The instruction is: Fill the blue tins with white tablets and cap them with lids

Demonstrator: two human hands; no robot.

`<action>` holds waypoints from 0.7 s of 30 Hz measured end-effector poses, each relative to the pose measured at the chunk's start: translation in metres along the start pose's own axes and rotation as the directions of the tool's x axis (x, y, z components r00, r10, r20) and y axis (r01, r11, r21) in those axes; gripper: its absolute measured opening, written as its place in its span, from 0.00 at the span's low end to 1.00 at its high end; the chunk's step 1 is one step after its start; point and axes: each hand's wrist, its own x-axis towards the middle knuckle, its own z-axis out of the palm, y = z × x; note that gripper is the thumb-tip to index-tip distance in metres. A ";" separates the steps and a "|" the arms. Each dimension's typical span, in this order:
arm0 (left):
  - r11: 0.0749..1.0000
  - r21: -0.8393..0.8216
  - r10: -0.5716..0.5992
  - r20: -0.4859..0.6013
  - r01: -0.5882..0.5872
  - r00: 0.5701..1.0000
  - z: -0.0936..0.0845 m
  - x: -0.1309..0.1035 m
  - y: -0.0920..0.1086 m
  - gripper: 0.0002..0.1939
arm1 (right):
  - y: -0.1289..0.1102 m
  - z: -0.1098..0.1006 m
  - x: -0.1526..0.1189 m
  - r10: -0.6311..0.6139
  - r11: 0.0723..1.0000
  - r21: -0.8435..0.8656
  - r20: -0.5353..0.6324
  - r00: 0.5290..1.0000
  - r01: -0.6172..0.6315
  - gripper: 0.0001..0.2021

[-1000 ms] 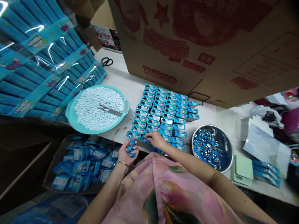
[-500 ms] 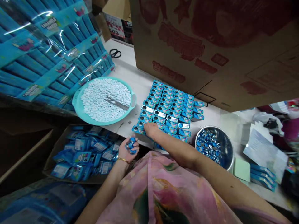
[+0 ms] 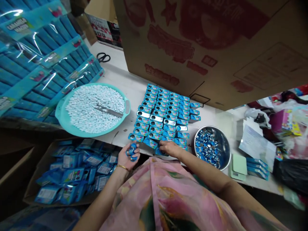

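Note:
Rows of small blue tins (image 3: 163, 112) lie packed together on the white table (image 3: 211, 117). My left hand (image 3: 128, 155) is below the table's near edge, closed around a handful of small blue lids (image 3: 132, 150). My right hand (image 3: 169, 148) rests on the nearest row of tins at the front edge, fingers bent over one of them; whether it grips anything is hidden. A steel bowl (image 3: 225, 144) holding many blue lids stands just right of the tins.
A teal basin (image 3: 61, 118) of white candies with a metal scoop (image 3: 108, 111) sits on the left. A large cardboard box (image 3: 216, 48) fills the back. A carton of blue packets (image 3: 72, 170) is below left. Scissors (image 3: 103, 57) lie far back; wrapped blue stacks (image 3: 36, 64) stand left.
My right hand has drawn back from the left end of the front row to its middle at the table's edge. My left hand stays put with the lids.

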 end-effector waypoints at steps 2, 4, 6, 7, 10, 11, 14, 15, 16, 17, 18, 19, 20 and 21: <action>1.000 0.011 -0.025 0.031 0.025 0.999 0.010 0.004 -0.002 0.10 | 0.004 -0.004 0.003 0.050 0.998 0.051 -0.053 0.997 -0.047 0.08; 0.999 0.005 -0.052 0.062 0.051 0.997 0.022 0.009 -0.004 0.10 | 0.015 -0.016 0.011 0.176 0.982 0.091 -0.121 0.977 -0.165 0.08; 0.998 -0.007 -0.064 0.085 0.065 0.994 0.034 0.015 -0.005 0.10 | 0.033 -0.033 0.021 0.330 0.943 0.117 -0.182 0.926 -0.313 0.09; 0.998 -0.011 -0.068 0.094 0.069 0.993 0.040 0.018 -0.005 0.09 | 0.044 -0.042 0.028 0.398 0.917 0.123 -0.203 0.895 -0.380 0.09; 0.997 -0.007 -0.081 0.109 0.083 0.991 0.058 0.027 -0.006 0.09 | 0.071 -0.063 0.053 0.529 0.848 0.121 -0.214 0.821 -0.516 0.10; 0.996 -0.003 -0.084 0.110 0.085 0.990 0.063 0.030 -0.007 0.09 | 0.077 -0.068 0.062 0.561 0.828 0.116 -0.199 0.803 -0.549 0.10; 0.996 0.006 -0.084 0.112 0.084 0.990 0.073 0.039 -0.008 0.09 | 0.087 -0.077 0.087 0.631 0.776 0.089 -0.132 0.765 -0.625 0.16; 0.997 0.006 -0.083 0.116 0.082 0.990 0.075 0.042 -0.009 0.09 | 0.089 -0.078 0.094 0.644 0.765 0.079 -0.106 0.758 -0.639 0.18; 0.997 0.004 -0.080 0.121 0.080 0.989 0.077 0.045 -0.009 0.09 | 0.090 -0.080 0.099 0.651 0.759 0.071 -0.083 0.754 -0.647 0.19; 0.997 0.001 -0.075 0.125 0.076 0.989 0.079 0.047 -0.010 0.09 | 0.092 -0.082 0.102 0.655 0.756 0.066 -0.063 0.753 -0.652 0.20; 0.997 -0.002 -0.074 0.128 0.075 0.989 0.080 0.050 -0.010 0.09 | 0.093 -0.084 0.102 0.656 0.755 0.064 -0.048 0.753 -0.653 0.20; 0.997 -0.007 -0.075 0.127 0.077 0.989 0.082 0.052 -0.011 0.09 | 0.094 -0.086 0.101 0.654 0.756 0.066 -0.038 0.756 -0.651 0.20; 0.997 -0.012 -0.075 0.122 0.077 0.990 0.085 0.055 -0.011 0.09 | 0.094 -0.088 0.098 0.648 0.761 0.072 -0.034 0.761 -0.645 0.20; 0.997 -0.017 -0.075 0.111 0.078 0.991 0.087 0.057 -0.011 0.09 | 0.092 -0.089 0.093 0.640 0.767 0.078 -0.037 0.767 -0.637 0.21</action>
